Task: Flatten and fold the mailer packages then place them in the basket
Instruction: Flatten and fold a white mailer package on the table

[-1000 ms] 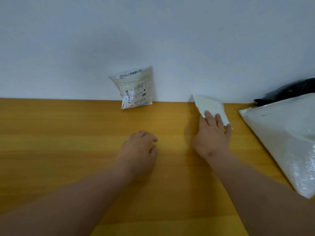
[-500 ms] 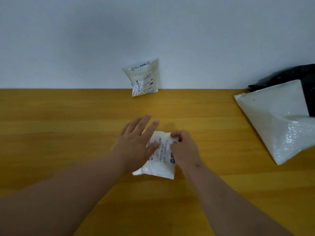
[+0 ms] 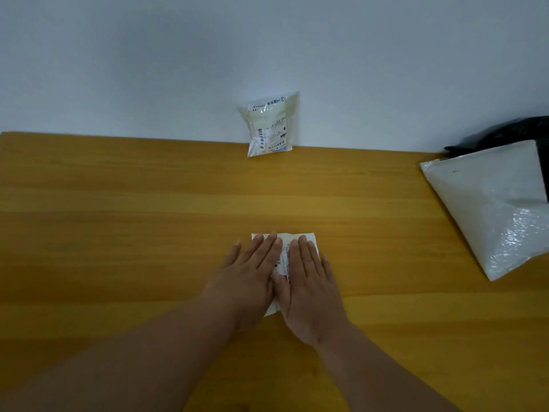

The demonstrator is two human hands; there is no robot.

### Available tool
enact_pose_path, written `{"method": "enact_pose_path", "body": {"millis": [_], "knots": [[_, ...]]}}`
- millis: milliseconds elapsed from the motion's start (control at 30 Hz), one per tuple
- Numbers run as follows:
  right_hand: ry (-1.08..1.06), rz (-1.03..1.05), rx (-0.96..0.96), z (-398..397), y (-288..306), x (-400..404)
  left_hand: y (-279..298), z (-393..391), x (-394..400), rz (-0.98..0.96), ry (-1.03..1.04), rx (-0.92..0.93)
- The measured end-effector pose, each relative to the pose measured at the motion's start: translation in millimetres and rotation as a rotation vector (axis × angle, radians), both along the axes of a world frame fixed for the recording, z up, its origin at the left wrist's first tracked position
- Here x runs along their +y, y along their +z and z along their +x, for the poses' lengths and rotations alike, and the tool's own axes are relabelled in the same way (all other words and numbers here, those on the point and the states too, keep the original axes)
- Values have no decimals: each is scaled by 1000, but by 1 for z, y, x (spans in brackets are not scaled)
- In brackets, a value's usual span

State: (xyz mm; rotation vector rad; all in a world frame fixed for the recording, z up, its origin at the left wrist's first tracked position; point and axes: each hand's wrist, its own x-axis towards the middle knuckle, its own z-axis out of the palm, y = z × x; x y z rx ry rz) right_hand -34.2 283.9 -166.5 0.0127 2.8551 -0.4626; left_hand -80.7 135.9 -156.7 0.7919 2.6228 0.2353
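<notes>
Both hands, left [image 3: 248, 278] and right [image 3: 309, 285], lie flat side by side on a small white mailer [image 3: 282, 257] on the table [image 3: 118, 218]. A clear labelled packet [image 3: 270, 126] leans on the wall; a big white mailer [image 3: 487, 203] (over something black, perhaps a bag [image 3: 511, 133]) lies far right.

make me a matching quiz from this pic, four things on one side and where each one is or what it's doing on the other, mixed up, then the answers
Things:
1. small mailer
2. clear labelled mailer
3. large white bubble mailer
4. black bag

Places or states:
A. leaning upright against the wall at the table's far edge
B. lying at the right side of the table, one corner raised
C. flat on the table under the left hand and right hand, both pressing with straight fingers
D. behind the big white one, at the far right edge of the picture

Pairs: 1-C, 2-A, 3-B, 4-D
</notes>
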Motion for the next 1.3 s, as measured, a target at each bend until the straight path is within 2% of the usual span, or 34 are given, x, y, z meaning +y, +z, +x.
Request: {"method": "enact_pose_path", "body": {"millis": [267,400,633,700,767,933,1033,1100,1200,1300], "knots": [[-6,-19,-28,-1,-2,-2,7,-8,-1,-119,-76,37],[-14,-13,-19,-4,-4,-2,13,-12,0,-118,-97,52],[-67,49,188,0,-26,-8,3,-5,-2,-109,-71,45],[-63,55,214,-1,-28,-8,-8,-4,-4,-79,-76,111],[-50,49,202,-1,-28,-8,-14,-4,-6,-71,-92,148],[-50,4,89,-1,-19,-6,-11,-3,-5,-186,-134,52],[-58,-41,0,-4,-10,-5,-5,-5,-3,-129,-84,31],[-105,-93,-20,-5,-4,-3,-4,-6,-2,-99,25,7],[-349,-150,64,-4,2,0,1,-2,-6,-79,333,-34],[-588,-140,22,-3,6,-2,9,7,-5,-33,487,-92]]}}
